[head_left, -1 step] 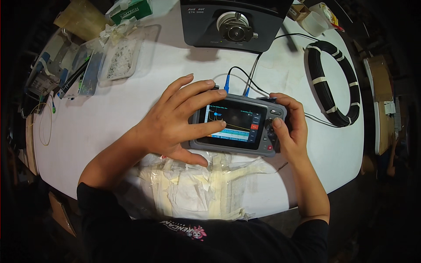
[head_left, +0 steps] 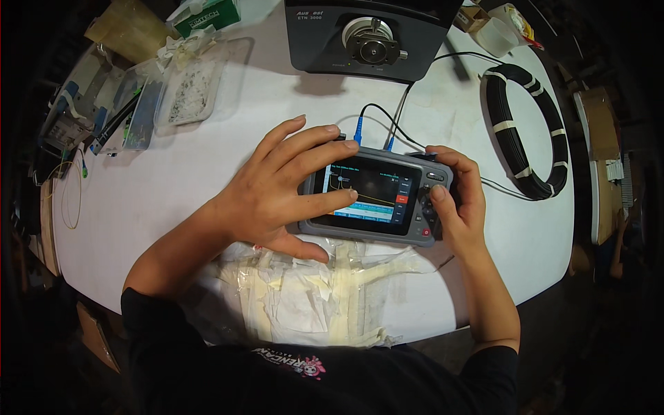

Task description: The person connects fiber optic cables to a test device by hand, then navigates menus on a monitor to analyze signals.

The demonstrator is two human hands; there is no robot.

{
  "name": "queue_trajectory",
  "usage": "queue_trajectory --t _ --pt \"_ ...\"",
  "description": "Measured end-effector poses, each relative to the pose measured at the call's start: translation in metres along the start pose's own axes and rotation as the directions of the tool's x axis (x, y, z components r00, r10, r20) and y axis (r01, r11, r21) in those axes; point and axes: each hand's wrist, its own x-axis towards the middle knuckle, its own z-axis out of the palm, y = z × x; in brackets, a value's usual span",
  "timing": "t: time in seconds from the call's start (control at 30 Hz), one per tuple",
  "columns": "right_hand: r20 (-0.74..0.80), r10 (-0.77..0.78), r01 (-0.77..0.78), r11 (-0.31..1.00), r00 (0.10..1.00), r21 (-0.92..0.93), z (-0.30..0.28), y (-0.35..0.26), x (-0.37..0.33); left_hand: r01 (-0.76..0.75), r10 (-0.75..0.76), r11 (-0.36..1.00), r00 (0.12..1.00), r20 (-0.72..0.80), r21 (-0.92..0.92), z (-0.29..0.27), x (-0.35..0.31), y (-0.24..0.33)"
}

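no visible change against the earlier frame; both hands, the tester and the cabling match it in position, so the screen work looks paused at the same point, nothing gained or lost; handheld tester [head_left: 380, 200] sits mid-width over the white surface [head_left: 266, 90], back from the near edge, screen [head_left: 373, 181] lit with a trace and a table under it; can't tell if its base rests fully on the surface; left hand [head_left: 266, 183] has fingers spread, palm down over the tester's left end; index fingertip is at the screen, contact or hover can't be told; thumb sits out below the lower edge of the casing; right hand [head_left: 465, 200] grips the right end, thumb on the front by the keys, fingers round the upper corner; two blue connectors [head_left: 358, 130] stand in the top side, the left one just beside the left middle fingertip, black cable [head_left: 377, 107] running off them; taped plastic sheet [head_left: 297, 297] lies between tester and near edge; black cable coil [head_left: 499, 111] by the right edge; dark grey machine [head_left: 321, 52] at the far edge, well apart from both hands
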Motion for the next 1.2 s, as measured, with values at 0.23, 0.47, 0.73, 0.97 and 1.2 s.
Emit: queue_trajectory --t 0.23,0.47,0.73,0.97,1.2 --pt "-0.005 0.013 -0.013 1.000 1.000 0.013 -0.0026 0.0015 -0.0026 0.000 0.000 1.000 1.000 0.016 -0.006 0.0033 0.0031 0.0006" --pt "0.028 0.043 -0.043 0.999 0.999 0.011 -0.0064 -0.0010 -0.0019 0.013 -0.012 1.000 1.000 0.019 -0.024 0.0026 0.0040 0.0008" --pt "0.055 0.087 -0.092 0.991 0.995 0.099 -0.0056 -0.0030 -0.0038 0.048 -0.055 0.991 0.997 -0.049 -0.127 0.0063 -0.0014 -0.0041" --pt "0.045 0.118 -0.124 0.982 0.992 0.145 -0.0036 -0.0034 -0.0018 0.048 -0.060 0.990 0.995 -0.085 -0.134 0.0081 0.0017 -0.0047" --pt "0.089 0.162 -0.181 0.942 0.983 0.282 -0.0084 0.0000 0.0023 0.050 -0.062 0.989 0.994 -0.085 -0.139 0.0084 0.0027 -0.0063"
